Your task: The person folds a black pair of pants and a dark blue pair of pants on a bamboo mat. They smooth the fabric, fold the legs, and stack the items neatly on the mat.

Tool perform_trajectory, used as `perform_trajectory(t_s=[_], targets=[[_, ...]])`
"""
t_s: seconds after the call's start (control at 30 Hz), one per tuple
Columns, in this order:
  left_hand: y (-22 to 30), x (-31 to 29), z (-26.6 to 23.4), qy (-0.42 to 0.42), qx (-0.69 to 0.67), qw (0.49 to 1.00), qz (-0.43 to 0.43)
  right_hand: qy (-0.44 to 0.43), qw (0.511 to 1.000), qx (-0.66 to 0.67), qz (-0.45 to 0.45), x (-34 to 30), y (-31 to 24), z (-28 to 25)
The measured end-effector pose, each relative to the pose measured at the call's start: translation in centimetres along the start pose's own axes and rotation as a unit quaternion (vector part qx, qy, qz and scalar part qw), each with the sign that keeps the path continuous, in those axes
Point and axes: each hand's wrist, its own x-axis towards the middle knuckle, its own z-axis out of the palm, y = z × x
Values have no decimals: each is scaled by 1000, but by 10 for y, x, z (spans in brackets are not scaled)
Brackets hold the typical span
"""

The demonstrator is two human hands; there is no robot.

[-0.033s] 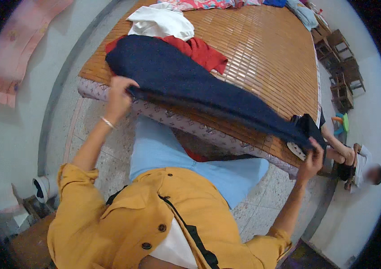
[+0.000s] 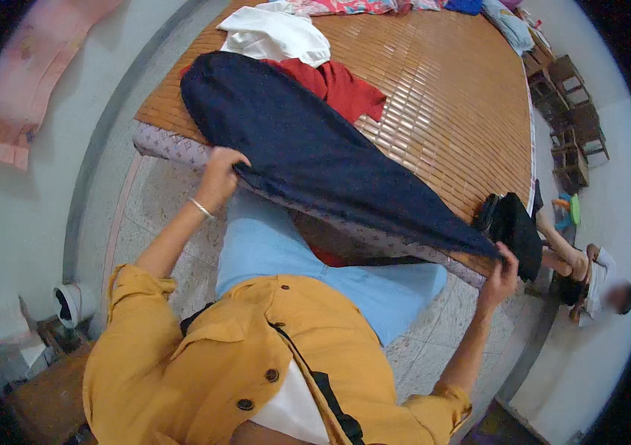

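Note:
A dark navy garment (image 2: 315,156) lies stretched slantwise over the near edge of the bed; whether it is trousers I cannot tell. My left hand (image 2: 222,176), a bangle at its wrist, pinches the near edge of the garment. Its narrow right end is gripped between the fingers of my right hand (image 2: 498,278). Under the wide far-left part a red cloth (image 2: 345,93) sticks out, and beyond that a white garment (image 2: 274,35) lies crumpled. Beside my right hand a black, bag-like item (image 2: 516,237) rests at the bed's edge.
A slatted bamboo mat (image 2: 449,89) covers the bed. Patterned and blue cloths (image 2: 352,6) lie at its far end. On the right a person (image 2: 590,278) sits near wooden stools (image 2: 579,122). A pink curtain (image 2: 22,96) hangs at left, above a white bin (image 2: 74,304).
My left hand has shifted right and slightly down, my right hand left and slightly down. The garment's near edge is slacker. A pale round item by my right hand is no longer visible.

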Motion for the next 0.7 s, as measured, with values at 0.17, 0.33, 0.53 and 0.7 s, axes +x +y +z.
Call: perform_trajectory(t_s=[0.17, 0.33, 0.53, 0.7], targets=[[7, -24, 24, -19, -11, 1000, -22, 70, 980, 133, 128, -55, 17, 28], [2, -32, 12, -10, -5, 998, -66, 105, 969, 105, 198, -57, 15, 30], [-19, -31, 16, -2, -98, 993, -68, 79, 973, 58, 211, -44, 41, 29], [-29, 22, 4, -13, -167, 969, -179, -13, 991, 71, 109, 46, 6, 54]])
